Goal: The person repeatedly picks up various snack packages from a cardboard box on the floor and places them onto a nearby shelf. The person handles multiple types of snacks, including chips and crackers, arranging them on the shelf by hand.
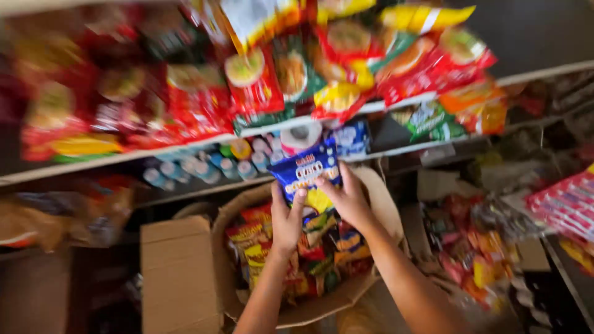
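Note:
Both my hands hold a blue snack bag (307, 171) with a yellow lower part, lifted above an open cardboard box (185, 272). My left hand (286, 221) grips the bag's lower left edge. My right hand (348, 199) grips its right side, fingers over the front. The box below is full of several red, yellow and green snack packets (263, 244). The view is blurred by motion.
A white shelf (185, 147) above carries many red and yellow snack bags (253, 80). Under it stand small blue-capped cups (204, 168). More packets (476, 247) lie in a heap at the right, and pink boxes (566, 204) at the far right.

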